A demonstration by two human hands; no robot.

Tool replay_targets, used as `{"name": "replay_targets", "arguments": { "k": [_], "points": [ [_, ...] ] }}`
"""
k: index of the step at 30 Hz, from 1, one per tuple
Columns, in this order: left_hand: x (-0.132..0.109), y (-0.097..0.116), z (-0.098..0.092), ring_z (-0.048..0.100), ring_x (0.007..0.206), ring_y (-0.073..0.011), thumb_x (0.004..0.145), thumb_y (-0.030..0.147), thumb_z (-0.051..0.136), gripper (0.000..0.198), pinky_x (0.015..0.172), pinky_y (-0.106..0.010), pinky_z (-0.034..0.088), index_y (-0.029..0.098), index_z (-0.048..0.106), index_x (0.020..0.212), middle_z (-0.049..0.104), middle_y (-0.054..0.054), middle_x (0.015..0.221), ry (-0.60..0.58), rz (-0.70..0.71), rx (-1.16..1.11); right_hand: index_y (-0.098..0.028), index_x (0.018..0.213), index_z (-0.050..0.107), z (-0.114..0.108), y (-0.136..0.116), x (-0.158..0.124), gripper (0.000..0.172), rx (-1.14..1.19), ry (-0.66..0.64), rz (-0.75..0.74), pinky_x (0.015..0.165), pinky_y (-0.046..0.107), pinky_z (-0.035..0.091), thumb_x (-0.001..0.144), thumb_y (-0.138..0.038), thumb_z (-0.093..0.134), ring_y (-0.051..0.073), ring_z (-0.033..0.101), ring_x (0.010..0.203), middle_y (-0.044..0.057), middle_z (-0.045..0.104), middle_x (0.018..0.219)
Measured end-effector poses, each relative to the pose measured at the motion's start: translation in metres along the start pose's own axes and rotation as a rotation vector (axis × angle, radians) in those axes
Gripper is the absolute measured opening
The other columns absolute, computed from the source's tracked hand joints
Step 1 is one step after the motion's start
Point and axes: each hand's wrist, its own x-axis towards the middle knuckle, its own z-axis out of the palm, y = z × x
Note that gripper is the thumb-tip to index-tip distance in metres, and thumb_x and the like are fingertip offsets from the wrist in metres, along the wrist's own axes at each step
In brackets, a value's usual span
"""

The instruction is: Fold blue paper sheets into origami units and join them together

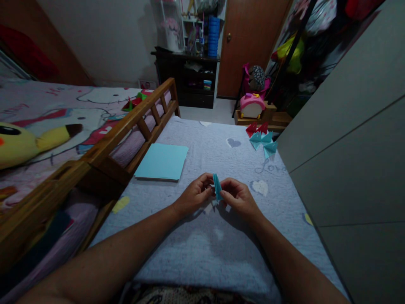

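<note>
In the head view, the left hand and right hand pinch a folded blue paper between them, upright above the patterned sheet. A blue paper stack lies far left of them, beside the wooden rail; blue folded pieces and red folded pieces sit at the far right.

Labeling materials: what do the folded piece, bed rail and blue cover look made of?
Folded piece: likely paper, matte; thin, stiff layers with straight edges.
Bed rail: looks like wood, faint sheen; warm brown, slatted build.
Blue cover: probably cloth, matte; fine surface texture, printed hearts.
</note>
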Motion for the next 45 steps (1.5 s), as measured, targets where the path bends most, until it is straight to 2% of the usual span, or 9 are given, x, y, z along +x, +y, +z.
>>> {"name": "replay_targets", "arguments": {
  "k": [4, 9, 15, 20, 26, 34, 40, 45],
  "points": [
    [0.0, -0.003, -0.001, 0.062, 0.084, -0.0156, 0.087, 0.044, 0.073, 0.032, 0.077, -0.026, 0.048, 0.018, 0.062, 0.101, 0.065, -0.003, 0.093, 0.012, 0.013, 0.049, -0.02, 0.087, 0.066, 0.0, 0.002, 0.0, 0.013, -0.05, 0.004, -0.047, 0.057, 0.025, 0.042, 0.08, -0.031, 0.069, 0.013, 0.053, 0.065, 0.0, 0.062, 0.075],
    [-0.002, -0.003, -0.003, 0.063, 0.085, -0.017, 0.09, 0.046, 0.069, 0.036, 0.075, -0.028, 0.048, 0.02, 0.063, 0.114, 0.063, -0.002, 0.088, 0.004, -0.004, 0.119, -0.021, 0.086, 0.065, 0.001, 0.002, 0.0, 0.011, -0.082, 0.004, -0.115, 0.065, 0.028, 0.045, 0.081, -0.03, 0.068, 0.014, 0.055, 0.07, 0.0, 0.062, 0.08],
    [-0.004, 0.001, -0.002, 0.064, 0.087, -0.0173, 0.089, 0.048, 0.071, 0.037, 0.073, -0.027, 0.049, 0.02, 0.063, 0.113, 0.067, -0.005, 0.099, 0.014, 0.001, 0.115, -0.021, 0.085, 0.064, 0.003, -0.002, -0.001, 0.009, -0.123, 0.029, -0.152, 0.061, 0.026, 0.043, 0.079, -0.028, 0.068, 0.015, 0.056, 0.075, 0.001, 0.059, 0.082],
    [-0.004, 0.003, -0.001, 0.066, 0.088, -0.0179, 0.089, 0.043, 0.072, 0.035, 0.072, -0.026, 0.051, 0.02, 0.063, 0.113, 0.068, -0.006, 0.101, 0.029, -0.014, 0.104, -0.021, 0.085, 0.063, 0.004, -0.005, -0.003, 0.007, -0.116, 0.009, -0.137, 0.058, 0.025, 0.043, 0.081, -0.026, 0.066, 0.014, 0.055, 0.071, 0.0, 0.058, 0.082],
    [-0.005, 0.004, 0.0, 0.065, 0.084, -0.0164, 0.087, 0.041, 0.073, 0.032, 0.074, -0.026, 0.051, 0.019, 0.062, 0.108, 0.068, -0.005, 0.097, 0.026, 0.028, 0.09, -0.021, 0.085, 0.062, 0.005, -0.006, -0.004, 0.005, -0.141, 0.006, -0.15, 0.058, 0.025, 0.046, 0.083, -0.024, 0.066, 0.013, 0.055, 0.07, 0.001, 0.058, 0.084],
    [-0.008, 0.006, -0.001, 0.06, 0.077, -0.0149, 0.086, 0.042, 0.073, 0.03, 0.071, -0.026, 0.047, 0.019, 0.061, 0.102, 0.064, -0.002, 0.087, 0.027, -0.001, 0.021, -0.021, 0.083, 0.062, 0.004, -0.004, -0.005, 0.004, -0.152, 0.036, -0.171, 0.061, 0.026, 0.049, 0.082, -0.023, 0.066, 0.015, 0.057, 0.074, 0.001, 0.058, 0.083],
    [-0.011, 0.006, -0.006, 0.059, 0.091, -0.0195, 0.087, 0.045, 0.067, 0.032, 0.082, -0.031, 0.048, 0.018, 0.065, 0.103, 0.064, -0.005, 0.098, -0.021, 0.083, 0.032, -0.021, 0.084, 0.062, 0.004, -0.004, -0.005, 0.004, -0.141, 0.054, -0.177, 0.062, 0.026, 0.05, 0.083, -0.022, 0.066, 0.016, 0.058, 0.077, 0.001, 0.058, 0.084],
    [-0.012, 0.008, -0.003, 0.06, 0.092, -0.0184, 0.08, 0.039, 0.077, 0.034, 0.081, -0.03, 0.052, 0.019, 0.062, 0.103, 0.059, -0.004, 0.1, -0.061, 0.14, 0.188, -0.021, 0.084, 0.062, 0.004, -0.003, -0.005, 0.004, -0.144, 0.051, -0.188, 0.062, 0.026, 0.049, 0.083, -0.021, 0.066, 0.015, 0.056, 0.076, 0.001, 0.057, 0.084]
  ]
}}
